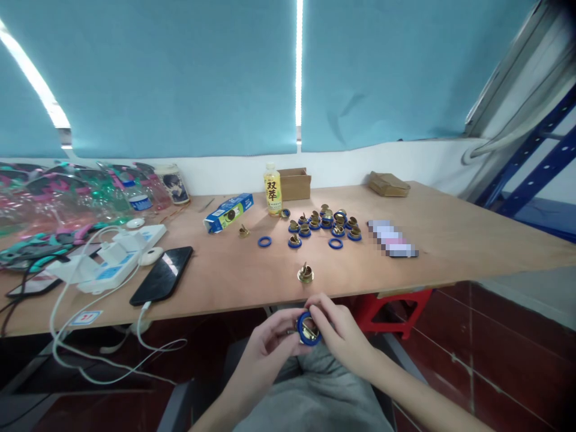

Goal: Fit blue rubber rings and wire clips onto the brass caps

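Ring (308, 336), blue w/ a brass piece (309, 327) seated in it, sits between both hands below the bench edge, over the lap. Left hand (269, 348) has it pinched from the left, fingertips on the rim; right hand (338, 333) closes over it from the right, thumb and fingers on the rim and brass. Both grips narrow, shut on the same small part; exact finger contact on the far side is hidden.

Risks, as I judge them:
- Part is held off the bench, w/ nothing under it but the lap and floor. A slip of either pinch and it drops, prob rolls away under the bench
- Brass looks only partly seated; uneven pressure could pop it out of the ring or cock it sideways
- Fingertips crowd the rim, so a pinch between ring and brass is possible

Outward: one lone brass fitting (305, 273) stands on the bench (472, 240) just above the hands, near the edge, so a knock from a rising hand could send it off. Further back a cluster of finished parts (326, 225), loose blue rings (264, 242), a bottle (272, 189) and blue carton (228, 213). Left side: phone (162, 275) w/ cable (112, 360) hanging off the edge, well apart from the hands
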Motion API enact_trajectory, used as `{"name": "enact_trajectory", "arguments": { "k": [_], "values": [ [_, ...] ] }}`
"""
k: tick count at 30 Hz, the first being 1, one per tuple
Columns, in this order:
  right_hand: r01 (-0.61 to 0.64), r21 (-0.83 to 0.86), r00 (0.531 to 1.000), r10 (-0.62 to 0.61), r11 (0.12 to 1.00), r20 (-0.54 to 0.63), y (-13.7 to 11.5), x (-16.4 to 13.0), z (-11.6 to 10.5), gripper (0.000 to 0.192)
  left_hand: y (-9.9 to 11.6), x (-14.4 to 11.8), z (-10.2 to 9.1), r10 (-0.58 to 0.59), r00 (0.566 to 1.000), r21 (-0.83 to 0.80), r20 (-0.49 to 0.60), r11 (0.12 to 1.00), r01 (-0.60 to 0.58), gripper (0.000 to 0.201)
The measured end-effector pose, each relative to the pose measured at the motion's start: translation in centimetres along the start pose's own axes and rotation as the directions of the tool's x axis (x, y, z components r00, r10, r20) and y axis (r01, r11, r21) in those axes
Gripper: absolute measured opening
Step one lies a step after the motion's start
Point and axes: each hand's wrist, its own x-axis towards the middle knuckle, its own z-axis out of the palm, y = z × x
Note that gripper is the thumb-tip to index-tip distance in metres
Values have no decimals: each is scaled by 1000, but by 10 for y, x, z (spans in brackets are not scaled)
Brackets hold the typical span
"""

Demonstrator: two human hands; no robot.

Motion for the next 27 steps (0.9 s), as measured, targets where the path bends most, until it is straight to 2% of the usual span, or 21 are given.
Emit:
{"name": "enact_trajectory", "arguments": {
  "k": [4, 10, 21, 27],
  "values": [
    [15, 12, 998, -15, 1000, 58, -1, 1, 1, 30, -4, 1, -1, 4, 1000, -17, -18, 1000, -4, 35],
    [22, -3, 999, -21, 1000, 46, 1, -1, 5, 32, -7, 2, -2, 30, 999, -15, 10, 999, -30, 37],
    [-3, 61, 1000, 2, 998, 31, 3, 1, 2, 36, 2, -1, 1, 55, 997, -12, 54, 998, -54, 36],
    [16, 34, 999, -17, 999, 30, 0, 3, -3, 34, 0, 0, 2, 79, 997, 5, -3, 997, -79, 35]
  ]
}}
